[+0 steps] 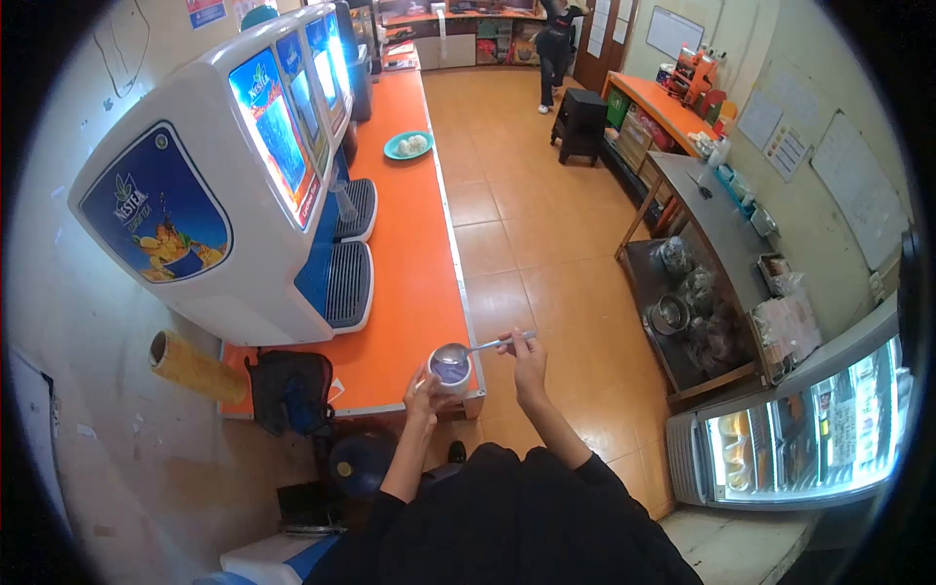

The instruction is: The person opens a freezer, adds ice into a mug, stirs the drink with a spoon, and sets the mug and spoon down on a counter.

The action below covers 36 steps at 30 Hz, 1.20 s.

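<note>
A small white cup (pixel 460 386) with something purple (pixel 448 371) inside is gripped in my left hand (pixel 420 400), near the end of the orange counter (pixel 417 292). My right hand (pixel 527 365) holds a metal spoon (pixel 485 345) by its handle, fingers closed. The spoon's bowl lies over the cup's opening, at the far side of the purple contents. Whether it touches them I cannot tell.
Drink dispensers (pixel 195 195) line the counter's left side. Farther along is a turquoise plate (pixel 408 146) with white rounded items. A metal-topped table (pixel 717 214) and lit display fridge (pixel 799 429) stand right. A person (pixel 553 54) is at the back.
</note>
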{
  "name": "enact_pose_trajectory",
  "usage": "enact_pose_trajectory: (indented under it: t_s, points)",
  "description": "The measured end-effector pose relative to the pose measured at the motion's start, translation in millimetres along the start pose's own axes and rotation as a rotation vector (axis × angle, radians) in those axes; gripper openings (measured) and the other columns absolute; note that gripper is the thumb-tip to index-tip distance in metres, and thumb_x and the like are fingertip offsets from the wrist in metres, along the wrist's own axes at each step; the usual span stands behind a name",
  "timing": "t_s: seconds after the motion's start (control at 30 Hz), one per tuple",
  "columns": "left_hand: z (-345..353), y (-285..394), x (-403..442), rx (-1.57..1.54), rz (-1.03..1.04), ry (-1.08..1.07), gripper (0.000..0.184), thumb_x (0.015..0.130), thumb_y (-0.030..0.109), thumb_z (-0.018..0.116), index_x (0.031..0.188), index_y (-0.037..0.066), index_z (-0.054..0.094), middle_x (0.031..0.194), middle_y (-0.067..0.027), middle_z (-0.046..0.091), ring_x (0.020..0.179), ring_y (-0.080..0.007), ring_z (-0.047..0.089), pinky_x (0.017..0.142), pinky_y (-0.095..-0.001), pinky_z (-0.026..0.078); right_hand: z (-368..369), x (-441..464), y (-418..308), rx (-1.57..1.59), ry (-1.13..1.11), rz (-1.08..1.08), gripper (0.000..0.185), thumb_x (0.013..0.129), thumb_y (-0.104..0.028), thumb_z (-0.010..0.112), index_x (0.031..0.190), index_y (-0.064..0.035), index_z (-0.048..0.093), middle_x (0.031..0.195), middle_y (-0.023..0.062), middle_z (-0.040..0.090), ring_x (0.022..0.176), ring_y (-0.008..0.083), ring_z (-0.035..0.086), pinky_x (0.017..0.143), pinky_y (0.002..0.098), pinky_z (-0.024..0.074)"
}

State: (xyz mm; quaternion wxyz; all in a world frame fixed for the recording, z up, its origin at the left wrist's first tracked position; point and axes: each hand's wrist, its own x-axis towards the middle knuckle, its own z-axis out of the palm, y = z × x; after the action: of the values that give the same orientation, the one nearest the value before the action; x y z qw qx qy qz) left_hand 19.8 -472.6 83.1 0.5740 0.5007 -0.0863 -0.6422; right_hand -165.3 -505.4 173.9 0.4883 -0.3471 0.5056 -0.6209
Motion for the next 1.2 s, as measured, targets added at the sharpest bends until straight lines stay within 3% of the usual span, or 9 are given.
enact_pose_trajectory:
  t_s: [0.07,0.3,0.37,0.6,0.67,0.93,1.03,1.1,1.2]
  points:
    - [1.3,-0.1,1.4,0.052,0.013,0.026,0.053,0.081,0.014,0.061,0.131,0.009,0.043,0.108,-0.0094,0.054,0.100,-0.0247,0.056,0.073,-0.0484,0.058,1.7,5.2,1.7,-0.025,-0.012,-0.056,0.030,0.095,-0.024,0.047,0.082,-0.0008,0.061,0.072,0.0041,0.060,0.064,0.0089,0.054,0.065,0.0249,0.0445]
    - [-18.7,-11.4,24.4,0.052,0.040,0.000,0.048,0.083,0.011,0.060,0.129,0.007,0.046,0.103,-0.0094,0.056,0.095,-0.0242,0.059,0.071,-0.0470,0.059,8.1,11.6,10.8,0.019,-0.028,-0.053,0.030,0.096,-0.024,0.046,0.080,-0.0013,0.059,0.074,0.0043,0.060,0.063,0.0088,0.055,0.064,0.0249,0.0447]
    - [-7.0,-2.3,13.7,0.146,0.018,0.081,0.045,0.085,0.012,0.059,0.127,0.004,0.047,0.103,-0.0100,0.056,0.092,-0.0248,0.060,0.070,-0.0453,0.059,5.9,13.8,21.8,-0.019,-0.018,-0.024,0.028,0.095,-0.023,0.047,0.083,-0.0016,0.060,0.074,0.0052,0.061,0.066,0.0101,0.056,0.072,0.0274,0.0466]
    - [-7.5,-1.1,22.4,0.069,0.005,0.119,0.045,0.084,0.011,0.061,0.126,0.001,0.048,0.101,-0.0103,0.057,0.090,-0.0265,0.061,0.067,-0.0455,0.059,6.1,17.2,40.5,-0.046,0.007,0.011,0.030,0.095,-0.024,0.048,0.082,-0.0011,0.062,0.073,0.0048,0.061,0.066,0.0099,0.056,0.072,0.0271,0.0462]
    - [-8.1,0.3,22.8,0.004,-0.019,0.130,0.048,0.083,0.009,0.062,0.128,0.004,0.047,0.097,-0.0103,0.060,0.087,-0.0234,0.062,0.065,-0.0436,0.058,5.9,16.7,42.0,-0.100,0.006,0.024,0.030,0.095,-0.024,0.048,0.081,-0.0006,0.062,0.072,0.0046,0.061,0.065,0.0102,0.056,0.072,0.0273,0.0464]
    - [-8.0,2.2,20.0,-0.003,-0.012,0.131,0.056,0.080,0.009,0.064,0.132,0.006,0.043,0.099,-0.0112,0.059,0.089,-0.0264,0.060,0.070,-0.0446,0.056,11.3,12.2,38.8,-0.072,-0.048,0.060,0.032,0.094,-0.025,0.048,0.085,0.0006,0.064,0.075,0.0075,0.065,0.069,0.0118,0.061,0.072,0.0276,0.0461]
    - [-7.2,-0.8,9.1,-0.054,0.040,0.123,0.051,0.077,0.010,0.064,0.124,0.004,0.047,0.098,-0.0112,0.058,0.088,-0.0257,0.059,0.068,-0.0390,0.056,9.5,4.5,41.2,0.014,-0.082,0.072,0.029,0.094,-0.024,0.049,0.089,0.0003,0.064,0.076,0.0071,0.065,0.069,0.0125,0.061,0.072,0.0278,0.0460]
    - [-7.1,-0.6,-3.7,-0.161,-0.020,0.183,0.035,0.079,0.012,0.058,0.110,0.001,0.048,0.103,-0.0168,0.052,0.094,-0.0301,0.056,0.071,-0.0386,0.056,5.1,-2.8,41.9,0.026,-0.104,0.116,0.026,0.093,-0.022,0.050,0.093,-0.0010,0.064,0.079,0.0071,0.067,0.073,0.0124,0.062,0.072,0.0274,0.0457]
    - [5.4,-10.6,-31.2,-0.208,-0.163,0.302,0.028,0.079,0.015,0.056,0.100,0.001,0.045,0.098,-0.0168,0.051,0.089,-0.0300,0.054,0.074,-0.0385,0.054,-2.9,-17.7,39.5,-0.073,-0.143,0.198,0.024,0.092,-0.023,0.052,0.096,-0.0033,0.065,0.087,0.0071,0.069,0.080,0.0113,0.062,0.073,0.0264,0.0424]
